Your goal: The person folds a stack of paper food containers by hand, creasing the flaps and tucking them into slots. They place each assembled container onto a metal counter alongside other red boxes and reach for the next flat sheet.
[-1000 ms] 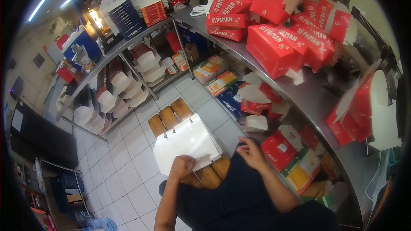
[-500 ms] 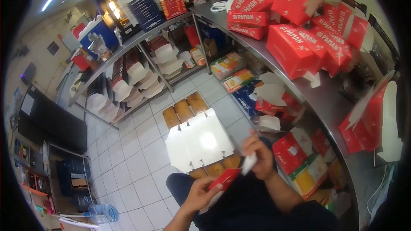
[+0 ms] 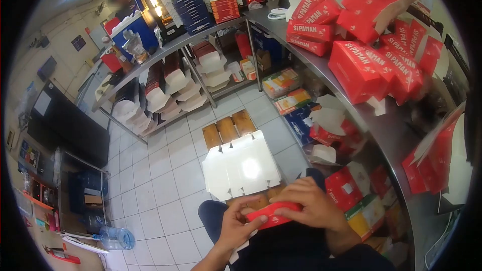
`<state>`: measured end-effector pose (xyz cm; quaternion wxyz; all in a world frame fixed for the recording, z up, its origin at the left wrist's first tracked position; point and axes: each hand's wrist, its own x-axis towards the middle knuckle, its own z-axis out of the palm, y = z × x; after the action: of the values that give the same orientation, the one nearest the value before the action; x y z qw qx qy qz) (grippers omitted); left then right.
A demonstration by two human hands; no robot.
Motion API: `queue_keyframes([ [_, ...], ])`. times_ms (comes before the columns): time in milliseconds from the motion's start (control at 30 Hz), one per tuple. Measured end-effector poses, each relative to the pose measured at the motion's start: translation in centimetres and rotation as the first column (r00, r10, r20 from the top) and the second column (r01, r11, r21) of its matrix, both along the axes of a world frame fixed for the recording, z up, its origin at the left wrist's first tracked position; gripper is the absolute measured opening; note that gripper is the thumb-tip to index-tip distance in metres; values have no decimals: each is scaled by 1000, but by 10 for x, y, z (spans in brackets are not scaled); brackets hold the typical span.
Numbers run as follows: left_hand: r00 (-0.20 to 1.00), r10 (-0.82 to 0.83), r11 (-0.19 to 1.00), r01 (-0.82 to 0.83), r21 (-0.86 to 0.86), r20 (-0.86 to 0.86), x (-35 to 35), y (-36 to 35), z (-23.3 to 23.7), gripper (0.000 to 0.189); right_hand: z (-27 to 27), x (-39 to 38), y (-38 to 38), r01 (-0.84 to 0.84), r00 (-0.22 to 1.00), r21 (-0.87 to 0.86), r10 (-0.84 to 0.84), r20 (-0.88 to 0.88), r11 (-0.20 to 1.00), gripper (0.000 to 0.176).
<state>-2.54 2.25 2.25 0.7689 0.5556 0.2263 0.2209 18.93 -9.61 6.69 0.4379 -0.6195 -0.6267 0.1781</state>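
Observation:
Just above my lap is a small red cardboard box point(image 3: 273, 216) with white print, partly folded. My left hand point(image 3: 238, 227) pinches its left end, thumb on the red face. At the other end my right hand point(image 3: 309, 203) has its thumb on the front and its fingers curled over the back. White cardboard flaps hang below my left hand. Beyond my knees, flat white die-cut box blanks point(image 3: 243, 165) lie on a slatted wooden stool point(image 3: 228, 128). The back of the red box is hidden by my fingers.
Red boxes marked "SI PAMAN" point(image 3: 354, 65) are heaped on the metal counter point(image 3: 371, 135) at right. Flattened cartons fill the shelf below. Blue boxes point(image 3: 193, 15) are stacked at the back. A water jug point(image 3: 116, 238) lies on the tiled floor. A person point(image 3: 120, 2) stands far back.
My right hand has come down and left onto the red box, now gripping its right end. The box has turned more level. The view has shifted slightly, and a person now shows at the back.

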Motion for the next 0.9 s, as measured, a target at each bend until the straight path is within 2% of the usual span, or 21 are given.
queue_keyframes([
  [67, 978, -133, 985, 148, 89, -160, -6, 6, 9, 61, -4, 3, -1, -63, 998, -22, 63, -18, 998, 25],
  [100, 962, -218, 967, 236, 95, -167, -9, 11, 18, 65, -6, 6, -2, -40, 999, -31, 40, -7, 999, 26],
  [133, 963, -212, 968, 231, 99, -168, -15, 20, 19, 65, -7, 8, -2, -17, 1000, -39, 17, 4, 999, 26],
  [167, 891, -339, 875, 417, 247, -303, -21, 29, 20, 63, -8, 10, -4, -22, 1000, -35, 23, 3, 999, 26],
  [200, 784, -424, 721, 595, 355, -453, -24, 34, 20, 61, -9, 12, -6, 45, 997, -31, -43, 61, 999, 26],
  [233, 809, -342, 777, 530, 341, -478, -22, 32, 20, 43, -10, 12, -7, 117, 987, -22, -114, 116, 993, 26],
  [267, 804, -343, 774, 534, 339, -485, -24, 31, 11, 43, -13, 11, -6, 120, 987, -20, -117, 109, 993, 26],
  [333, 851, -143, 897, 328, 297, -506, -23, 32, -6, 25, -21, 9, -6, 125, 976, -47, -114, 187, 991, 25],
  [400, 847, -87, 901, 291, 321, -525, -21, 30, -8, 19, -25, 8, -5, 130, 968, -45, -117, 223, 991, 24],
  [467, 894, -71, 856, 282, 433, -443, -18, 28, -4, 22, -25, 10, -6, 134, 958, -48, -117, 263, 990, 23],
  [500, 894, -71, 858, 281, 430, -442, -17, 26, -3, 22, -24, 10, -6, 118, 957, -75, -93, 274, 990, 23],
  [567, 852, -7, 739, 357, 572, -523, -14, 23, -2, 32, -25, 9, -5, 98, 955, -98, -66, 289, 990, 23],
  [633, 834, 26, 761, 341, 552, -551, -7, 15, 7, 38, -36, 1, -2, -62, 965, -96, 84, 250, 993, 22],
  [667, 812, 54, 782, 327, 530, -581, -4, 11, 10, 43, -41, -4, 0, -62, 965, -96, 85, 249, 993, 22],
  [700, 823, 65, 742, 338, 579, -565, -3, 7, 11, 54, -45, -10, 4, -119, 962, -106, 142, 236, 987, 22],
  [733, 821, 63, 743, 341, 576, -567, -4, 6, 14, 54, -48, -15, 8, -175, 955, -115, 198, 222, 978, 22],
  [767, 810, 46, 694, 395, 602, -585, -3, 4, 20, 57, -49, -19, 12, -221, 956, -103, 236, 172, 970, 22],
  [800, 797, 31, 641, 447, 624, -603, -3, 3, 23, 60, -51, -18, 12, -220, 957, -104, 236, 170, 970, 22],
  [833, 797, 31, 641, 447, 624, -603, -4, 5, 22, 60, -51, -17, 14, -229, 965, -83, 238, 110, 970, 22],
  [867, 827, 49, 573, 436, 694, -559, -5, 7, 19, 65, -51, -16, 15, -239, 969, -59, 242, 50, 969, 21],
  [900, 856, 62, 498, 419, 759, -513, -6, 9, 21, 70, -49, -15, 13, -95, 995, -73, 97, 22, 993, 19],
])
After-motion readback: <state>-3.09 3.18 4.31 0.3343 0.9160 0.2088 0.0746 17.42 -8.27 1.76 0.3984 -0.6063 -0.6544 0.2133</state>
